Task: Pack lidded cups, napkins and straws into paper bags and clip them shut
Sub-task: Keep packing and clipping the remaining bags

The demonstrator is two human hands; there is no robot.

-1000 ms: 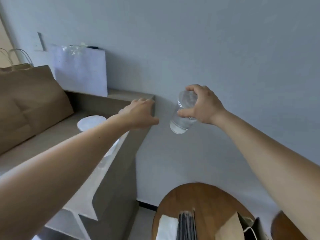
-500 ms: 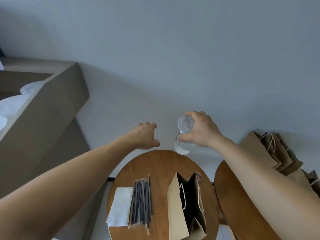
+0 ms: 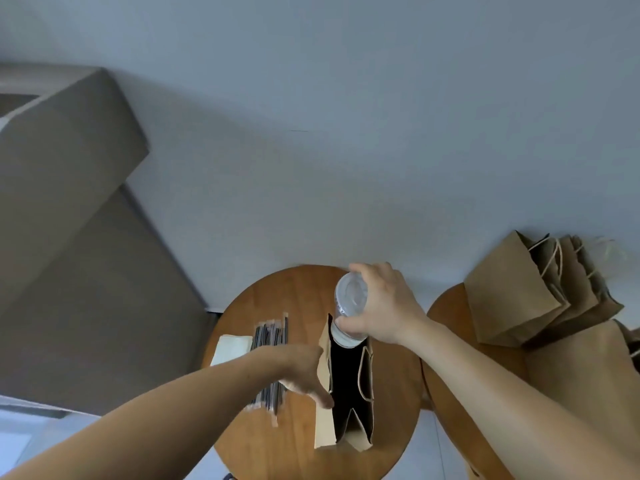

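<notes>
On the round wooden table [image 3: 294, 299] near the pale wall [image 3: 346, 133], an open brown paper bag [image 3: 367, 386] with cord handles stands upright, its dark mouth facing up at the camera. The right hand [image 3: 388, 306] grips a clear lidded cup [image 3: 349, 299] by its top. The fingers curl round the far side of the lid rim and the thumb presses the near side. The cup is tilted, with its lid toward the camera and its base over the far end of the bag's mouth, between the two paper walls.

The left hand [image 3: 301, 372] is against the outside of the bag's left wall, with the thumb spread and lying along that wall's upper edge. Its fingers are hidden by the back of the hand, so I cannot tell whether they curl over the rim or only press the paper.

Left of the bag, a bundle of dark wrapped straws [image 3: 270, 337] lies flat on the table, partly under the left forearm. A small stack of white napkins [image 3: 232, 348] lies just beside it at the table's left edge.

To the right, a second round table [image 3: 446, 341] carries a pile of folded paper bags [image 3: 512, 296] leaning against the wall. A grey cabinet [image 3: 69, 202] fills the left side of the view.
</notes>
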